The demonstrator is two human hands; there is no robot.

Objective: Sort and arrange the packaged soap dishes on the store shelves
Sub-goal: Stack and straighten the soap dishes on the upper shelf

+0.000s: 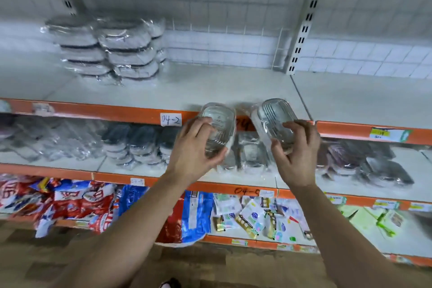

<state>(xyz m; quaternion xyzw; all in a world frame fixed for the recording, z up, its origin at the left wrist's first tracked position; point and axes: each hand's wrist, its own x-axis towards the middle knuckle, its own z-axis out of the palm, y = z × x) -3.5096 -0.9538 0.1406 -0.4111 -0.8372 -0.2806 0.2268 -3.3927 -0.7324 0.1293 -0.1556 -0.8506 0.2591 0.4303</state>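
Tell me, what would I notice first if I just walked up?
The left hand grips one clear wrapped soap dish and the right hand grips a second soap dish, both held up at the top shelf's orange edge. Stacks of wrapped grey dishes stand farther back on that shelf, left. Bright red and blue packets crowd the lowest shelf.

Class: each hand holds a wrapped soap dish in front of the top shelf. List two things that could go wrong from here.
1. The left hand grips the left soap dish and the right hand pinches the right soap dish, both in mid-air; the glossy wrap might slip.
2. The stacks on the top shelf look uneven; adding dishes could topple them.
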